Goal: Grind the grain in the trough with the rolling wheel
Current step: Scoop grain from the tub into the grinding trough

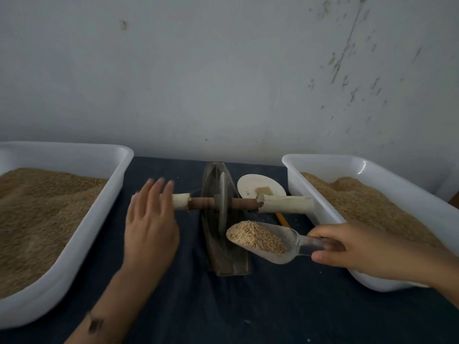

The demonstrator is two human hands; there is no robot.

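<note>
Dark blue cloth covers the desk (pixel 173 306) below a pale, scuffed wall. At centre frame the trough (pixel 228 259) carries the rolling wheel (pixel 222 199) upright on its axle. The right hand (pixel 352 247) pinches the handle of a clear scoop (pixel 285 242) heaped with grain (pixel 255 237), held just above the trough's near end. The left hand (pixel 151 219), fingers spread, hovers over the left axle handle (pixel 181 201) without gripping it. Loading appears to be the step in hand; next, tip the scoop into the channel.
</note>
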